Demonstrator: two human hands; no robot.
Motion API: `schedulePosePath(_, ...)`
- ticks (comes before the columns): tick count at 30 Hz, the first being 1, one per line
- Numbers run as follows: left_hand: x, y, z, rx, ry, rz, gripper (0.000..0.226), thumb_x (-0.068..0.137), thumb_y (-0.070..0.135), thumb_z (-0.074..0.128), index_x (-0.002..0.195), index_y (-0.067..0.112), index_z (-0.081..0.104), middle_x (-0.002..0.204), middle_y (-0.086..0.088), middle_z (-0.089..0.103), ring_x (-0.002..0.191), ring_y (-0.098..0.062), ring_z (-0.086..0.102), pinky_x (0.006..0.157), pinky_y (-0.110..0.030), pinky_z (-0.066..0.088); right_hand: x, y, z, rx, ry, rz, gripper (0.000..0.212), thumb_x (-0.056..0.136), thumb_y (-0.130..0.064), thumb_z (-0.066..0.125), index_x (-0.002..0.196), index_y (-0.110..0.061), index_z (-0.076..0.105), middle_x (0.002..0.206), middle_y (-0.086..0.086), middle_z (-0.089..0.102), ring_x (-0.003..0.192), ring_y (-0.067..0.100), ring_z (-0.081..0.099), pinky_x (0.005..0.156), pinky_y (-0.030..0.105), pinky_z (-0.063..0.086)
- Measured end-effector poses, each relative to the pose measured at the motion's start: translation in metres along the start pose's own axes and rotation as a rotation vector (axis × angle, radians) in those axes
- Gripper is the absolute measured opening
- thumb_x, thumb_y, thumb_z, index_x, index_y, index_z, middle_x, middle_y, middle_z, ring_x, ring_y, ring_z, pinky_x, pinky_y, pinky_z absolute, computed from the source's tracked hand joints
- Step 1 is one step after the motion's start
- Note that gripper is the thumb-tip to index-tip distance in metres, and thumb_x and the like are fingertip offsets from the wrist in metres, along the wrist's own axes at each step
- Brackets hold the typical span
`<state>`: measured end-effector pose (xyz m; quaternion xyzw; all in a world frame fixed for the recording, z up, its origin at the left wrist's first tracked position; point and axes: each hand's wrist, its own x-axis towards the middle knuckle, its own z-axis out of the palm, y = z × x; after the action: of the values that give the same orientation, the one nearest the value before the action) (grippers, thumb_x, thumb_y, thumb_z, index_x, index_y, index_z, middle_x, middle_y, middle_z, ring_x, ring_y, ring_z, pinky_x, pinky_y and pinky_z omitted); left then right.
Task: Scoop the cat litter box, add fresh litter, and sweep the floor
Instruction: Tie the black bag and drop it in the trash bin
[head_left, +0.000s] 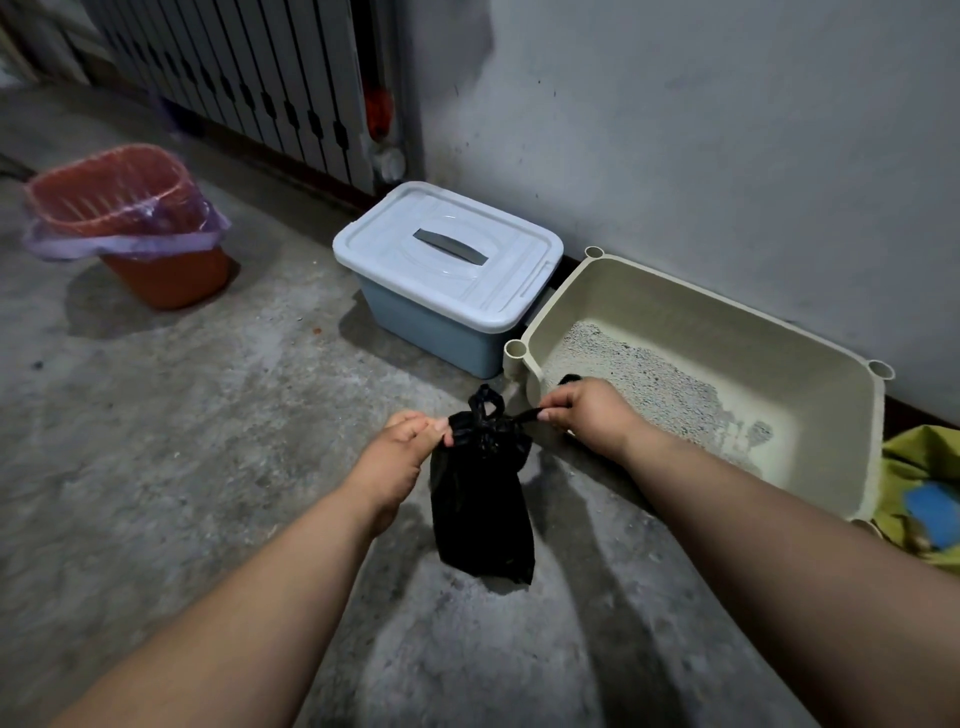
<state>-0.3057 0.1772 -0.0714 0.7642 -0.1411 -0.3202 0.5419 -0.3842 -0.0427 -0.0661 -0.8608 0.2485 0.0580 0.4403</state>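
Centrally, a small black plastic bag (480, 499) is held off the concrete floor (208, 467) between two bare hands. The left hand (402, 441) is closed on the bag's neck, its fingers (441, 428) pinched together on the gathered plastic. The right hand (584, 410) is closed on a stretched handle strip of the same bag, its fingers (553, 413) clamped on that strip, which is drawn taut between the two grips. A loose loop of the other handle is seen standing up just above the knot, between the two sets of fingers. The bag's body hangs below the fingers, with its lower end near the floor; whether it touches cannot be told.

Just beyond and to the right of the right fingers, a beige cat litter box (831, 457) is set on the floor against the grey wall (727, 130). Grey litter (639, 374) is spread thinly over its bottom, mostly at the end nearest the right fingers, with bare plastic shown at the far end. Beyond the fingers, touching or just beside the litter box, a light blue lidded storage bin (447, 270) is placed. Well to the left of the left fingers, an orange waste bin (130, 223) lined with a purple bag is stood. At the far right edge, a yellow-green cloth or bag (919, 467) is partly seen.
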Motion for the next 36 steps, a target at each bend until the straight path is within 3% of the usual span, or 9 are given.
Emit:
schedulePosePath(2,0.001,0.001,-0.001,-0.069,0.006,-0.055,0.029,0.096,0.025,0.048,0.069,0.019,0.057,0.123,-0.011,0.047,0.104,-0.006,0.047,0.092,-0.025,0.028,0.006,-0.009,-0.001,-0.211,-0.038,-0.043,0.027,0.083,-0.011,0.069,0.11,-0.016,0.069,0.104,0.006,0.064,0.102,0.005,0.06,0.089,0.018,0.041)
schedulePosePath(4,0.004,0.002,-0.003,-0.141,0.022,-0.065,0.027,0.096,0.025,0.047,0.072,0.019,0.055,0.118,-0.009,0.053,0.095,0.005,0.046,0.091,-0.024,0.027,0.008,-0.021,0.003,-0.373,-0.175,-0.053,0.073,0.074,-0.022,0.077,0.139,-0.029,0.045,0.146,0.005,0.034,0.136,0.024,0.028,0.114,0.03,0.023)
schedulePosePath(8,0.01,0.017,0.003,-0.219,0.032,-0.057,0.025,0.097,0.024,0.045,0.074,0.019,0.053,0.086,0.005,0.057,0.084,0.006,0.051,0.073,-0.016,0.032,0.005,-0.041,0.034,-0.488,-0.216,-0.155,0.117,0.056,-0.047,0.085,0.146,-0.047,0.011,0.156,-0.006,0.001,0.143,0.025,0.0,0.115,0.051,0.016)
schedulePosePath(12,0.016,0.029,0.008,-0.291,0.051,-0.042,0.024,0.097,0.023,0.046,0.075,0.019,0.055,0.079,0.01,0.058,0.062,0.018,0.056,0.064,-0.01,0.037,0.018,-0.036,0.055,-0.515,-0.009,-0.293,0.056,0.072,-0.028,0.075,0.123,-0.034,0.055,0.124,-0.002,0.059,0.119,0.023,0.052,0.094,0.037,0.045)
schedulePosePath(14,0.021,0.029,0.006,-0.311,0.084,-0.051,0.023,0.097,0.028,0.046,0.08,0.022,0.059,0.087,0.01,0.061,0.075,0.013,0.057,0.068,-0.011,0.038,0.025,-0.034,0.055,-0.363,0.028,-0.307,0.036,0.07,-0.008,0.065,0.104,-0.02,0.064,0.096,0.004,0.069,0.096,0.025,0.064,0.082,0.033,0.05)
schedulePosePath(17,0.031,0.026,0.003,-0.32,0.121,-0.081,0.033,0.095,0.049,0.039,0.098,0.029,0.065,0.109,0.009,0.061,0.102,-0.006,0.051,0.081,-0.025,0.033,0.034,-0.039,0.053,-0.299,0.065,-0.303,0.025,0.068,-0.005,0.063,0.09,-0.017,0.063,0.088,0.005,0.068,0.087,0.025,0.064,0.078,0.036,0.051)
schedulePosePath(27,-0.009,0.037,-0.01,-0.498,0.211,-0.35,0.054,0.091,0.062,0.028,0.115,0.026,0.06,0.11,0.009,0.058,0.11,-0.009,0.048,0.082,-0.026,0.031,0.011,-0.082,0.061,-0.059,0.039,-0.144,0.015,0.073,-0.017,0.073,0.084,-0.016,0.063,0.08,0.005,0.069,0.079,0.026,0.065,0.072,0.044,0.054)
schedulePosePath(32,-0.051,0.069,-0.04,-0.517,0.222,-0.405,0.044,0.092,0.06,0.03,0.115,0.036,0.058,0.119,0.007,0.057,0.109,-0.004,0.051,0.086,-0.025,0.032,-0.006,-0.147,0.045,-0.009,0.055,-0.052,0.016,0.073,-0.02,0.075,0.083,-0.021,0.063,0.071,-0.005,0.064,0.07,0.022,0.065,0.045,0.02,0.046)
schedulePosePath(36,-0.088,0.11,-0.089,-0.616,0.254,-0.449,0.04,0.095,0.053,0.034,0.12,0.032,0.056,0.113,0.012,0.057,0.104,-0.002,0.052,0.07,-0.017,0.036,-0.033,-0.216,0.041,0.085,0.015,0.03,0.017,0.07,-0.025,0.073,0.081,-0.018,0.063,0.074,0.004,0.068,0.066,0.028,0.067,0.059,0.046,0.057)
